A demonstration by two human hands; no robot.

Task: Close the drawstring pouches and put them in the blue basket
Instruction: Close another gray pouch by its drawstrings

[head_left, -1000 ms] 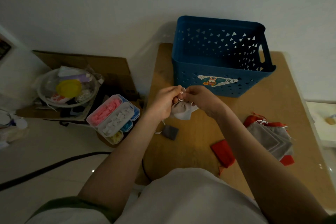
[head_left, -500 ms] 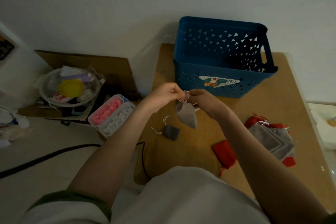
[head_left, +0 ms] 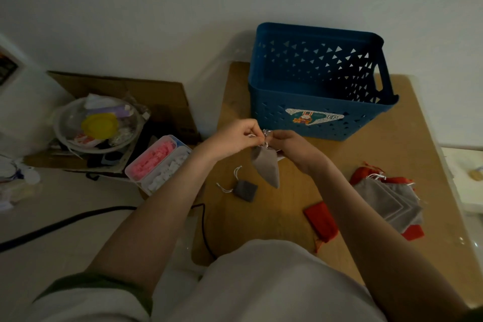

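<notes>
Grey pouch (head_left: 267, 168) pinched by left hand (head_left: 235, 136), right hand (head_left: 294, 148) — blue basket (head_left: 339, 131) beyond

A light brown wooden worktop (head_left: 415, 133) stands against a pale wall. At its far end sits a blue basket (head_left: 321, 123) with triangular cut-outs and a sticker on its near wall. Near the left edge lies a small dark grey pouch (head_left: 245, 190), its white strings trailing loose. Toward the near edge lies a flat red pouch (head_left: 321, 220). On the right, a fanned stack of grey pouches (head_left: 389, 198) rests on top of more red pouches (head_left: 362, 175).
</notes>
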